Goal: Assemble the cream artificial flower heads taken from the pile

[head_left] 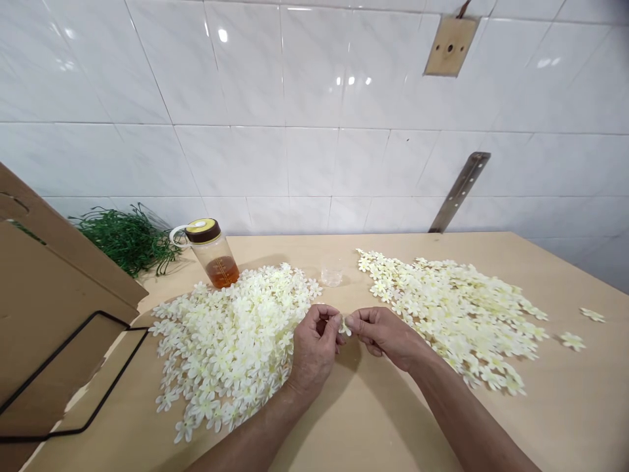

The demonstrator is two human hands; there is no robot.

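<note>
Between my two hands, above the table, is a small pale-yellow artificial flower [345, 326]. My left hand [318, 341] pinches its left side between thumb and fingers. From the other side, my right hand [381, 333] grips it with thumb and forefinger. A large heap of loose artificial flowers [230, 341] spreads to the left of my left hand. Another, flatter heap of the same flowers [457, 308] lies to the right, behind my right forearm. Just beyond my hands stands a small clear plastic cup [331, 272]; its contents are hard to make out.
A bottle with amber liquid [216, 255] stands behind the left heap. Green artificial stems [128, 239] lie at the back left. A cardboard box [59, 314] and a black wire frame [93, 413] border the left side. A metal bracket [459, 193] leans against the tiled wall.
</note>
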